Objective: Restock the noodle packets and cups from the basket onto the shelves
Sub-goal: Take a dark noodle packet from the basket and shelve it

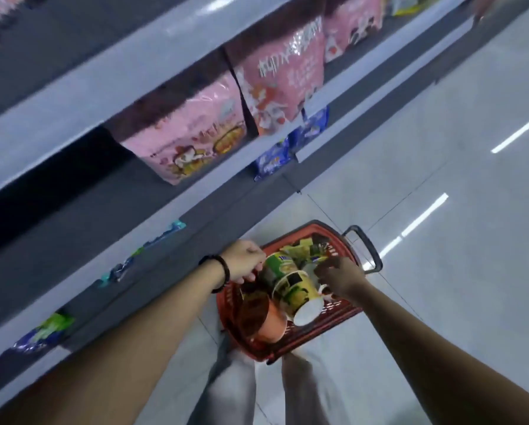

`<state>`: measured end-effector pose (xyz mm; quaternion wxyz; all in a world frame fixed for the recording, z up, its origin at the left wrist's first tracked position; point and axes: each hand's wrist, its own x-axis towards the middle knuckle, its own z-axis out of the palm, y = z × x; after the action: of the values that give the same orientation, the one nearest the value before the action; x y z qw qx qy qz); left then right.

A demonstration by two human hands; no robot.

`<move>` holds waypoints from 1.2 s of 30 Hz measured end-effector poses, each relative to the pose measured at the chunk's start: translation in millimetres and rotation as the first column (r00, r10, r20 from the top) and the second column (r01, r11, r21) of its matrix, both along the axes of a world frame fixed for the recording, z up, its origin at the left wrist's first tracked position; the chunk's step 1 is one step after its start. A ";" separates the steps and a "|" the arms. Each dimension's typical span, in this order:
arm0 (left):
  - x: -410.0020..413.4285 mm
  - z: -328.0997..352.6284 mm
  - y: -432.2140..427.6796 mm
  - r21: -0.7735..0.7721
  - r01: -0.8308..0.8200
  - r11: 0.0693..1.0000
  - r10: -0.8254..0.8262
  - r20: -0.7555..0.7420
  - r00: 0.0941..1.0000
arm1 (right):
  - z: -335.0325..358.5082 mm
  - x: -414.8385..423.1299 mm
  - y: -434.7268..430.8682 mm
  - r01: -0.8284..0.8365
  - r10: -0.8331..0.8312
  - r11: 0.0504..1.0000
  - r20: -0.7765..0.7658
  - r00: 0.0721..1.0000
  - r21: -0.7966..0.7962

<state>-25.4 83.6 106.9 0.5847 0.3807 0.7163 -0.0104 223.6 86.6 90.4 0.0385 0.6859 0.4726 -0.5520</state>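
Observation:
A red basket stands on the floor between my feet and the shelves. In it lie a green cup, a yellow-green cup with its white bottom toward me, an orange cup and yellow-green packets. My left hand is curled at the basket's left rim, touching the green cup; what it grips is hidden. My right hand reaches in from the right, its fingers bent around a white cup that is mostly hidden under it.
Grey shelves run along the left. Pink noodle bags stand on a middle shelf, blue packets on the one below, and more blue-green packets on the lowest. The black basket handle sticks out right. Glossy tiled floor lies to the right.

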 end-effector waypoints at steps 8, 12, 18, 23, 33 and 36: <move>20.0 -162.2 -16.1 -0.164 0.009 0.986 -0.012 -0.017 1.000 | -166.7 14.0 4.3 0.078 -0.078 0.997 0.043 0.996 -0.004; 31.0 -223.1 -26.6 -0.163 -0.067 0.984 0.067 0.000 0.998 | -206.4 11.2 28.1 0.052 -0.055 0.988 0.016 0.998 0.144; 43.0 -268.7 -45.1 -0.041 -0.168 0.985 0.168 0.010 0.986 | -248.4 -2.5 54.6 0.029 -0.030 0.995 0.002 1.000 0.097; 52.6 -279.5 -49.6 0.034 -0.284 0.958 0.283 0.036 0.958 | -278.8 -7.2 56.4 0.115 -0.115 0.992 0.008 0.993 -0.045; 52.8 -264.3 -50.4 -0.029 -0.359 0.933 0.360 0.097 0.928 | -256.5 8.6 2.6 0.389 -0.397 0.893 -0.013 0.918 0.225; 47.7 -255.7 -44.0 -0.042 -0.353 0.935 0.356 0.094 0.930 | -247.2 17.9 -14.5 0.458 -0.469 0.851 -0.021 0.883 0.257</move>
<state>22.3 39.7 -148.9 0.6165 0.2382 0.7430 0.1056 241.5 72.1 -156.8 -0.1738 0.7902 0.3593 -0.4651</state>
